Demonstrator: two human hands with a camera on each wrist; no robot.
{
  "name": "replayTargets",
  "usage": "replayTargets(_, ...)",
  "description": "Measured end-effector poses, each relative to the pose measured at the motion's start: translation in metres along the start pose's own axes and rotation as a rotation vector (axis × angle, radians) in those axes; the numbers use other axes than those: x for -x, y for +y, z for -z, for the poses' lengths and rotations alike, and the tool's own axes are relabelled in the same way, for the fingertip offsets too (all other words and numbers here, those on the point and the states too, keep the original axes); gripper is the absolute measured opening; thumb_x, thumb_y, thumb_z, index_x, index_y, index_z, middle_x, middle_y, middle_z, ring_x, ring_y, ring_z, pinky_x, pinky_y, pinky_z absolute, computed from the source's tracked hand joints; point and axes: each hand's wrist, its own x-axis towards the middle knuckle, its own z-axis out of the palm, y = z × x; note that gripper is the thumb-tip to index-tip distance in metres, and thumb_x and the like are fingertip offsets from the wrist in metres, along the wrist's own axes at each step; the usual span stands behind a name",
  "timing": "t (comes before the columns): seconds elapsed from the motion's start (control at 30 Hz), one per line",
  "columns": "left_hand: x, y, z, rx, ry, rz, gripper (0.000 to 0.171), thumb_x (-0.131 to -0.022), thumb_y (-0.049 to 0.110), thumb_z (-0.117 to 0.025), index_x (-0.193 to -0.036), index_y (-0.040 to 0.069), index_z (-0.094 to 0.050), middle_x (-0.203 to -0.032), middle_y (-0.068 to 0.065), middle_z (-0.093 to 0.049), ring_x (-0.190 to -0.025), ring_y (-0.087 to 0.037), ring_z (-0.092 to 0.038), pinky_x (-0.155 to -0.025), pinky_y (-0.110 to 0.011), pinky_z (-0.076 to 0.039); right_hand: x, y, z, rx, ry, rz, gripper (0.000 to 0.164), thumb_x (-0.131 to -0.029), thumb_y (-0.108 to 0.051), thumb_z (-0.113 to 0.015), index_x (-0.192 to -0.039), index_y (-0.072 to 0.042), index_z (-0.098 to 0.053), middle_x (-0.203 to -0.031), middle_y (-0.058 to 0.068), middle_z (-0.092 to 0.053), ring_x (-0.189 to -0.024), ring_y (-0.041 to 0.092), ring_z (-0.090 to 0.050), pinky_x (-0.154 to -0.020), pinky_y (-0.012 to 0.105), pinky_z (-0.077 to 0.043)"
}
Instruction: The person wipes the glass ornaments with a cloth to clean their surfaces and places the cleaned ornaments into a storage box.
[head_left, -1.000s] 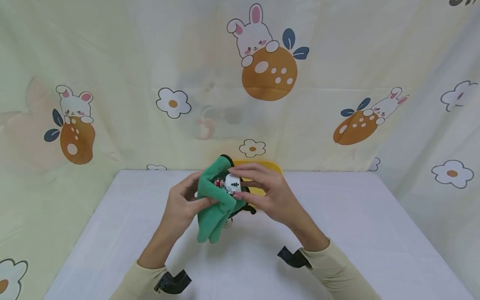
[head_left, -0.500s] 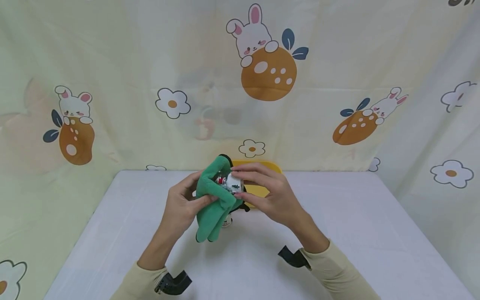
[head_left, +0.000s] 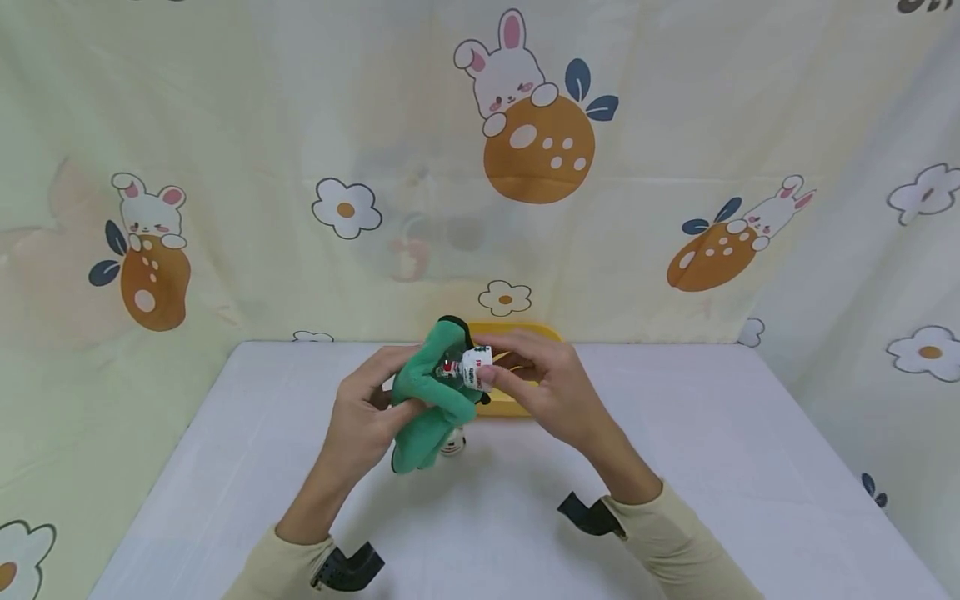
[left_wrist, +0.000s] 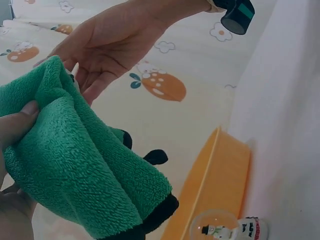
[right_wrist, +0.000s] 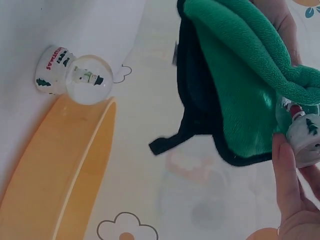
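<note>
In the head view my left hand (head_left: 363, 417) grips a green plush cloth (head_left: 423, 392) with black edging, thumb on the near side. The cloth wraps partly round the glass ball of a small snow globe (head_left: 477, 367). A red-and-white figure shows inside the ball. My right hand (head_left: 551, 387) pinches the globe's white printed base, which points right. From the right wrist view, green trees show on that base (right_wrist: 306, 142), with fingers against it. The left wrist view shows mostly the folded cloth (left_wrist: 75, 160), which hides nearly all of the globe.
A second snow globe (right_wrist: 90, 80), holding a snowman, stands upright on the white table (head_left: 675, 467) below the cloth. Just behind it is a yellow tray (head_left: 517, 408), partly covered by my right hand. A patterned curtain (head_left: 262, 125) hangs along the table's back edge.
The globe's base has turned in my right fingers, so lettering now faces the head camera where a tree was. The lower end of the cloth has shifted slightly up.
</note>
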Motion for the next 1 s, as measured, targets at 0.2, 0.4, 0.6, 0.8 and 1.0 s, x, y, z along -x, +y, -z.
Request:
replayTargets(0.2,0.0003,-0.0019,-0.0034,0.011,-0.019,-0.042,0.054,-0.083,-0.017,-0.073,-0.133,0.002,-0.065,-0.131,-0.012,-0.061,-0.122,-0.021,-0.061,-0.086,-0.035,-0.061,-0.0010,-0.0005,-0.0012,-0.065,-0.025,-0.105,0.030,-0.095,-0.012,-0.072,-0.124,-0.007,-0.071,-0.108,0.005,-0.074,-0.085,0.016,-0.073,-0.077,0.032,-0.063)
replayTargets(0.4,-0.0012,-0.0018,-0.0027,0.022,-0.030,-0.017,0.060,-0.084,-0.012,-0.076,-0.138,0.008,-0.062,-0.138,-0.007,-0.058,-0.128,-0.024,-0.057,-0.092,-0.037,-0.058,0.0001,0.0002,-0.0057,-0.126,-0.082,-0.115,0.034,-0.093,-0.012,-0.075,-0.126,-0.009,-0.070,-0.113,0.004,-0.068,-0.093,0.020,-0.071,-0.083,0.033,-0.062)
replayTargets(0.6,-0.0020,-0.0028,0.0000,0.055,-0.046,0.005,0.061,-0.084,-0.009,-0.076,-0.140,0.009,-0.059,-0.138,-0.006,-0.059,-0.128,-0.027,-0.056,-0.092,-0.039,-0.059,0.0001,0.0030,-0.0076,-0.107,-0.096,-0.017,0.042,-0.088,-0.005,-0.078,-0.130,-0.007,-0.069,-0.113,0.005,-0.066,-0.095,0.021,-0.069,-0.086,0.034,-0.062)
replayTargets(0.8,-0.0022,-0.0029,0.0023,0.120,-0.078,0.046,0.059,-0.085,-0.008,-0.076,-0.140,0.009,-0.059,-0.135,-0.008,-0.061,-0.120,-0.027,-0.061,-0.088,-0.041,-0.061,-0.0015,0.0038,-0.0040,-0.066,-0.098,0.103,0.051,-0.085,0.002,-0.079,-0.133,-0.003,-0.065,-0.126,0.010,-0.064,-0.109,0.023,-0.066,-0.088,0.037,-0.061)
replayTargets(1.0,0.0000,-0.0048,0.0044,0.151,-0.087,0.136,0.058,-0.086,-0.004,-0.077,-0.140,0.009,-0.059,-0.131,-0.013,-0.064,-0.113,-0.024,-0.065,-0.087,-0.038,-0.062,-0.0017,0.0045,-0.0019,-0.031,-0.121,0.160,0.053,-0.082,0.003,-0.081,-0.131,-0.004,-0.065,-0.133,0.010,-0.062,-0.122,0.023,-0.060,-0.091,0.037,-0.060)
